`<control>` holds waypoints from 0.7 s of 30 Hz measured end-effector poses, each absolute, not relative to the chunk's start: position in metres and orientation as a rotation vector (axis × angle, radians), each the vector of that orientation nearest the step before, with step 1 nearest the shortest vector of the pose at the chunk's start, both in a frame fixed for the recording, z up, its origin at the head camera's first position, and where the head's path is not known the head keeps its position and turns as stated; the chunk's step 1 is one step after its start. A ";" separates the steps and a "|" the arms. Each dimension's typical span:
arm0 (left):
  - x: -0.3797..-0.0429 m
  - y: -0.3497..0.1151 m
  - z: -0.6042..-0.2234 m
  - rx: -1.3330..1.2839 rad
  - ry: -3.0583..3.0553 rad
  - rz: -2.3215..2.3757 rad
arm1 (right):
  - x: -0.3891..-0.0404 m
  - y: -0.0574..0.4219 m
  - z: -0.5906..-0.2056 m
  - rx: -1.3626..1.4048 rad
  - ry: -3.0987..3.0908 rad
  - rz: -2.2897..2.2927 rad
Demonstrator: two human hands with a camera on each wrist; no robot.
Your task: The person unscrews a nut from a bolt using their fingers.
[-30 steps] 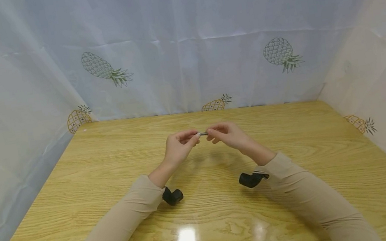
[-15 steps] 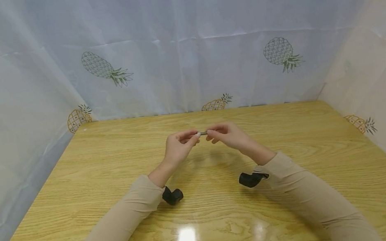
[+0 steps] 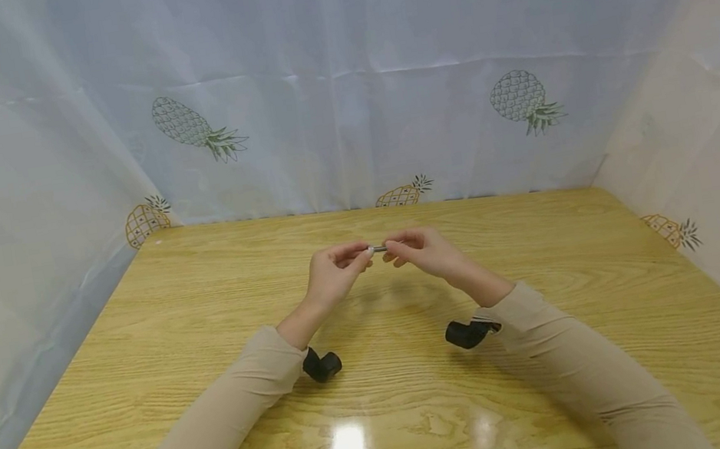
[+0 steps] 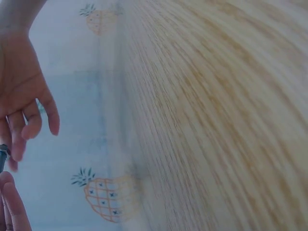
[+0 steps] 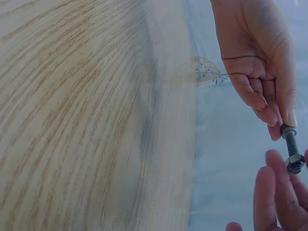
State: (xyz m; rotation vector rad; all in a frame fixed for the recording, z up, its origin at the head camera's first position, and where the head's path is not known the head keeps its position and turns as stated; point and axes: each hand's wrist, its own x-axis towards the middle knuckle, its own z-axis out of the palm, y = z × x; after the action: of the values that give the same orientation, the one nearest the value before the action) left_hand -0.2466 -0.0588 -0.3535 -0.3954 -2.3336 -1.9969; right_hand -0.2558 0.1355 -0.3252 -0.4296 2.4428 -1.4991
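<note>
Both hands meet over the middle of the table, a metal bolt held level between them. My left hand pinches the bolt at its head end with thumb and fingers. In the right wrist view the threaded shank shows, with a hex nut on it close to the tip. At that nut end, my right hand holds on with thumb and fingertips, partly cut off by the frame edge in the right wrist view. Just the dark end of the bolt shows at the edge of the left wrist view.
The hands are above a wood-grain table. A pale curtain printed with pineapples closes off the back and both sides. Black curved wrist pieces stick out below each beige sleeve.
</note>
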 end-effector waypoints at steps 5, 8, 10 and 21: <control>-0.245 -0.059 -0.352 -0.402 -2.323 -1.993 | -0.255 0.135 -0.325 -0.454 2.458 -1.522; -0.245 -0.059 -0.352 -0.392 -2.323 -2.003 | -0.254 0.135 -0.325 -0.471 2.464 -1.548; -0.245 -0.059 -0.352 -0.386 -2.324 -2.008 | -0.254 0.135 -0.325 -0.460 2.460 -1.551; -0.246 -0.060 -0.352 -0.388 -2.332 -2.003 | -0.254 0.133 -0.325 -0.447 2.460 -1.520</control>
State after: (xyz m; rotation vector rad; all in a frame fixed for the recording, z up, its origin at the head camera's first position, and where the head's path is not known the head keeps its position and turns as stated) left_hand -0.2458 -0.0596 -0.3522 -0.3884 -2.3316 -2.0028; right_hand -0.2545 0.1333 -0.3250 -0.4473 2.4599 -1.5200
